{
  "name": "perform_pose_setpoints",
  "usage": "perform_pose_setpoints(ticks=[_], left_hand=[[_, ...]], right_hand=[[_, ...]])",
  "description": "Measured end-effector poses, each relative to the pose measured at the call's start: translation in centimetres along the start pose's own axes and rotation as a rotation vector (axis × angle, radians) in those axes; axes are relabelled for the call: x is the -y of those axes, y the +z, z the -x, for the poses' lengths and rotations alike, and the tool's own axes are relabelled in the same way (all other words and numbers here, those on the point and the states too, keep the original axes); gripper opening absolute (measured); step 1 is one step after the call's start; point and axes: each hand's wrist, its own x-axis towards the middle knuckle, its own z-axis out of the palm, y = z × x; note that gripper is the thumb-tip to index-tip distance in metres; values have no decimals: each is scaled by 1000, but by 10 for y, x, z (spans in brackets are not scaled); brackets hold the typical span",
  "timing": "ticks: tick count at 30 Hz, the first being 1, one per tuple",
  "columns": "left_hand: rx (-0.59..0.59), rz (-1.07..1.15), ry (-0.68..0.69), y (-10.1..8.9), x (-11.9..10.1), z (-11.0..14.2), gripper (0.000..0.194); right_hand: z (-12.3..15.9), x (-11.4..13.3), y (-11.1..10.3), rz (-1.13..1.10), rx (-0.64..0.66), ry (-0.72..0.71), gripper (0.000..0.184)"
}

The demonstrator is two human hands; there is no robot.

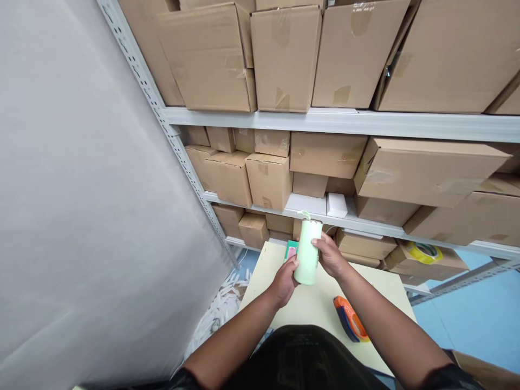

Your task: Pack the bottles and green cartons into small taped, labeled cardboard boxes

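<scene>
A pale green cylinder, like a bottle or tumbler [307, 257], is held up over the cream table [325, 306]. It tilts slightly and has a light green loop at its upper end. My left hand [285, 280] grips its lower left side. Around its upper right side closes my right hand [328, 254], thumb on the front; the fingers behind are hidden. Just left of the cylinder, partly covered by it, lies a small green and pink box [291, 249]. An orange and dark blue tape dispenser [351, 319] rests on the table near my right forearm.
Metal shelving [341, 123] packed with cardboard boxes [286, 57] stands in front. A yellow tape roll [424, 252] sits on a lower box at right. A small white box [336, 205] is on the middle shelf. White scraps [215, 311] lie on the floor beside the grey wall [101, 216].
</scene>
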Motion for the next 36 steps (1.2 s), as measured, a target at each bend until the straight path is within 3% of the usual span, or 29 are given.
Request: perform_pose_setpoints(ticks=[5, 10, 12, 20, 25, 29, 33, 36], left_hand=[[-80, -206, 156, -1, -12, 1, 67], [32, -104, 96, -11, -28, 3, 61], [75, -78, 53, -18, -30, 4, 61], [41, -120, 223, -30, -42, 6, 68], [95, -113, 116, -37, -44, 5, 67], [172, -77, 91, -38, -38, 5, 70], [140, -109, 160, -34, -39, 8, 69], [137, -72, 146, -31, -42, 10, 63]], right_hand=[[-4, 2, 15, 118, -153, -125, 62], [2, 7, 23, 56, 35, -43, 44], [3, 7, 29, 50, 55, -8, 42], [-2, 10, 58, 162, -165, -173, 64], [6, 12, 58, 84, -40, -50, 48], [5, 12, 60, 88, -121, -114, 52], [2, 11, 62, 169, -244, -198, 66], [7, 10, 60, 162, -169, -173, 63]])
